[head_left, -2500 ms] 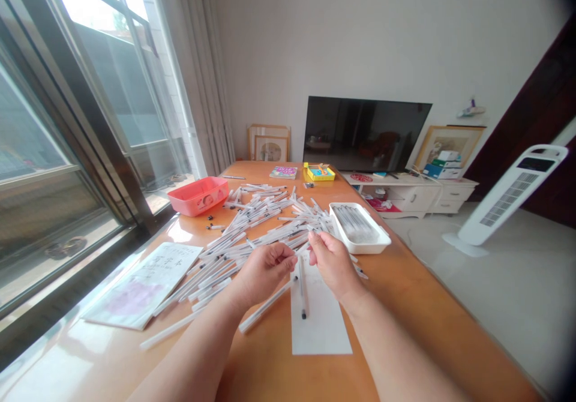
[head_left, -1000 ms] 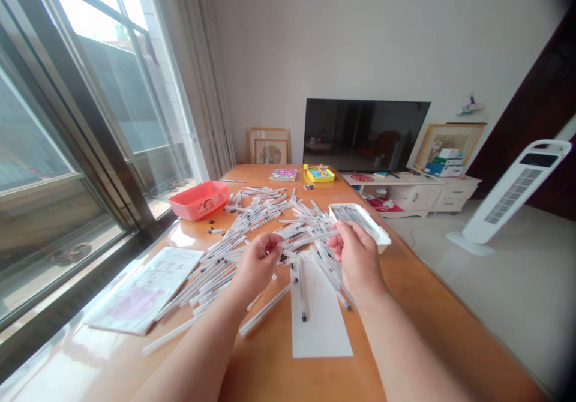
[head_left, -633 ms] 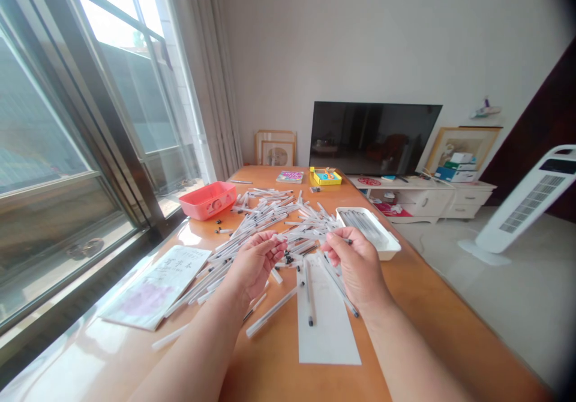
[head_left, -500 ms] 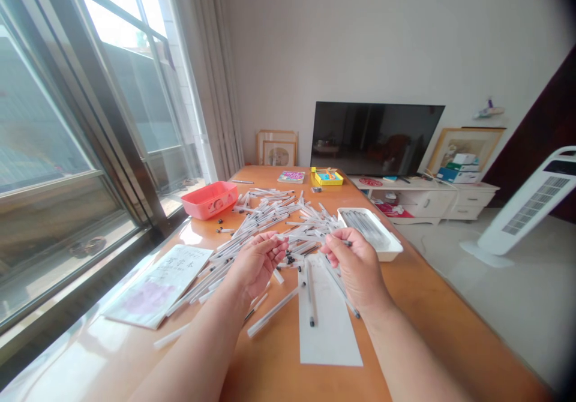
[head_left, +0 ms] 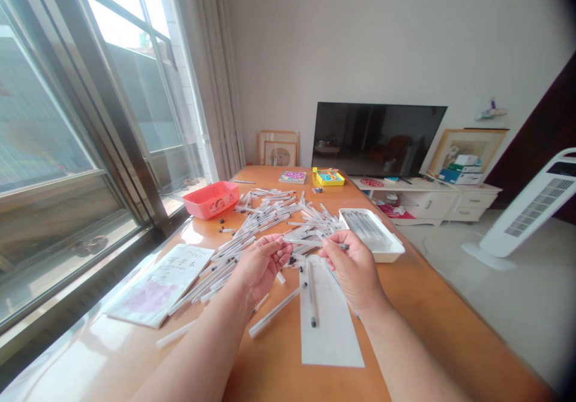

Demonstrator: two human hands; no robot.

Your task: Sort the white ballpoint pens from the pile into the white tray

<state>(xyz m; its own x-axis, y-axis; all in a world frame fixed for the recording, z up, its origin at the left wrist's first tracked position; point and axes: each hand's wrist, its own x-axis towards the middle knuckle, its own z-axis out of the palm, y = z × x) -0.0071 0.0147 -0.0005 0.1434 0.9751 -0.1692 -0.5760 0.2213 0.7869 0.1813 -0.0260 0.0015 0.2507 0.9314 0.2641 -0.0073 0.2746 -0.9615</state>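
A clear pen [head_left: 306, 243] with a dark end spans the gap between my hands, lying almost level above the pile. My left hand [head_left: 265, 261] pinches its left end between thumb and fingers. Near the dark end, my right hand [head_left: 353, 264] is closed on the same pen; what lies inside the fingertips is hidden. Below, a sheet of white paper [head_left: 333, 336] carries another clear pen [head_left: 311, 297] with black ends. Many loose clear pen barrels [head_left: 263, 225] are heaped behind and left of my hands, with small black parts [head_left: 294, 260] among them.
A white tray [head_left: 396, 247] of pens stands right of the heap. At the back left is a red basket [head_left: 204, 207]. A notebook [head_left: 162, 285] lies on the left; a yellow box [head_left: 329, 180] and a booklet [head_left: 292, 177] lie at the table's far end.
My hands have shifted slightly, and the clear pen now shows stretched between them; before, a gap showed between my fingertips. Things on the table have stayed put.
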